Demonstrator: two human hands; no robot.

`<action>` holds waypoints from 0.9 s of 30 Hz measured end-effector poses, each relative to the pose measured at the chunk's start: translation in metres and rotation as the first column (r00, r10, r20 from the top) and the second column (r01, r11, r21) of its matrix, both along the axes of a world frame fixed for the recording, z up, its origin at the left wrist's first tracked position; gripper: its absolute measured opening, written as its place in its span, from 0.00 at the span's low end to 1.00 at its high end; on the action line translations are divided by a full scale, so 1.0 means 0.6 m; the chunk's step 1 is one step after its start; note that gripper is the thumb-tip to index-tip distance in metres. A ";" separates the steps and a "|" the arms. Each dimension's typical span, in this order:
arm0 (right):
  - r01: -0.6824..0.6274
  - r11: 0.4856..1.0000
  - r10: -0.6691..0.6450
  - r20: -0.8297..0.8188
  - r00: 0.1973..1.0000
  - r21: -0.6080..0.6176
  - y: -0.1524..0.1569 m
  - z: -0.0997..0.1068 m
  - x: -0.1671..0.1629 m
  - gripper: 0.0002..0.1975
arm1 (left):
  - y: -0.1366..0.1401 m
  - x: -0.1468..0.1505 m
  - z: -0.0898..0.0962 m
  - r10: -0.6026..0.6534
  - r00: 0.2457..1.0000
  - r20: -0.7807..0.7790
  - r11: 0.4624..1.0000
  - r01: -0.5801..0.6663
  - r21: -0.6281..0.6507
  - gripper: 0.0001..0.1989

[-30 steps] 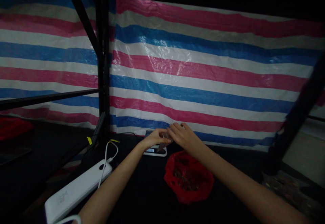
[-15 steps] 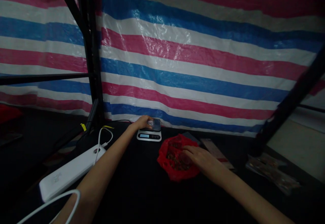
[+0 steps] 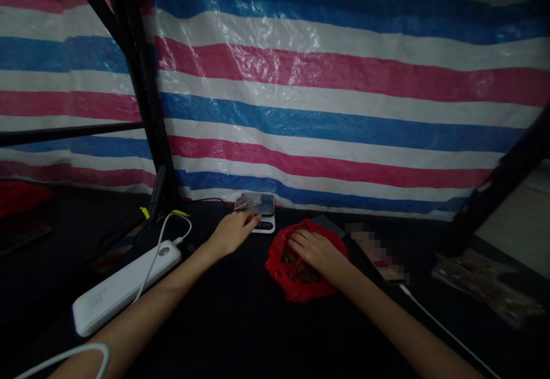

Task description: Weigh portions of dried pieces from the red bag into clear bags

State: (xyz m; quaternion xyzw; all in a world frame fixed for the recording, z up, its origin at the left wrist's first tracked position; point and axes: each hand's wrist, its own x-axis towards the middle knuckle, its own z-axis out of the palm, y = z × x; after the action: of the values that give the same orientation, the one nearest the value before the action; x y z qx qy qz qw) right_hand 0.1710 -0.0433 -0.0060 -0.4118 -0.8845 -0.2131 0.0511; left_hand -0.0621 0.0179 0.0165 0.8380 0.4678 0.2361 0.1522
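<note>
My left hand [image 3: 232, 233] is just in front of a small digital scale [image 3: 268, 226], covering part of its display panel. Its thumb and forefinger show slightly apart, with nothing visible between them. A small clear bag [image 3: 244, 202] with something brownish in it lies over the left part of the scale's dark plate, close to my fingers. My right hand [image 3: 315, 251] reaches into an open red plastic bag [image 3: 279, 273]. Its fingers bend down towards small brownish pieces [image 3: 301, 270] in there. The fingertips are hidden, so what they pinch cannot be made out.
A white power bank [image 3: 124, 287] with a white cable lies at the left. Right of the red bag are a dark flat object [image 3: 326, 225], a cabled phone-like slab [image 3: 378, 256] and clear bags of small items [image 3: 485, 281]. Black frame posts [image 3: 148, 92] and striped sheeting stand behind.
My left hand has drawn back off the scale plate towards me, uncovering the small clear bag there. My right hand has moved further over and into the red bag. The view has shifted slightly.
</note>
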 end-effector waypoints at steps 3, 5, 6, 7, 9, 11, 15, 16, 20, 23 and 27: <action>-0.033 0.999 0.033 0.003 0.999 -0.013 0.009 -0.012 -0.009 0.15 | -0.056 0.009 -0.040 0.007 1.000 0.018 0.983 -0.004 -0.184 0.24; -0.061 0.997 0.060 -0.037 0.998 -0.038 0.007 -0.013 -0.013 0.14 | -0.071 0.028 -0.070 0.078 0.985 0.151 0.979 -0.047 -0.198 0.25; -0.070 0.996 0.067 -0.064 0.996 -0.048 0.005 -0.012 -0.013 0.14 | -0.073 0.041 -0.083 0.106 0.971 0.212 0.979 -0.065 -0.192 0.26; -0.070 0.996 0.064 -0.094 0.993 -0.057 0.002 -0.011 -0.012 0.14 | -0.071 0.054 -0.092 0.123 0.958 0.258 0.980 -0.077 -0.183 0.26; -0.050 0.996 0.038 -0.152 0.988 -0.078 -0.005 -0.007 -0.006 0.14 | -0.061 0.078 -0.102 0.106 0.950 0.295 0.979 -0.047 -0.199 0.22; -0.023 0.995 0.004 -0.198 0.980 -0.095 -0.013 -0.004 0.004 0.15 | -0.050 0.095 -0.102 0.058 0.946 0.320 0.973 0.019 -0.232 0.15; 0.035 0.993 -0.063 -0.257 0.964 -0.111 -0.029 0.002 0.020 0.17 | -0.043 0.102 -0.098 0.045 0.878 0.477 0.983 0.047 -0.180 0.09; 0.051 0.992 -0.080 -0.266 0.961 -0.114 -0.033 0.003 0.021 0.17 | -0.044 0.100 -0.099 0.052 0.858 0.511 0.986 0.038 -0.164 0.08; 0.102 0.985 -0.138 -0.285 0.949 -0.137 -0.046 0.006 0.016 0.16 | -0.048 0.091 -0.106 0.094 0.825 0.558 0.986 0.000 -0.166 0.06; 0.132 0.976 -0.178 -0.287 0.941 -0.172 -0.054 0.003 0.008 0.16 | -0.049 0.090 -0.111 0.137 0.810 0.570 0.980 -0.025 -0.200 0.06; 0.172 0.958 -0.240 -0.313 0.919 -0.228 -0.064 -0.006 -0.005 0.12 | -0.060 0.093 -0.109 0.198 0.789 0.581 0.968 -0.064 -0.243 0.05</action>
State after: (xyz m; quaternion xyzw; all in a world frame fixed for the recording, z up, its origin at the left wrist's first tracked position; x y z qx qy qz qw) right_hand 0.1680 -0.0816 -0.0094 -0.5363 -0.8308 -0.0554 0.1382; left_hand -0.0063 -0.0183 -0.0486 0.6641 0.4750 0.4487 0.3634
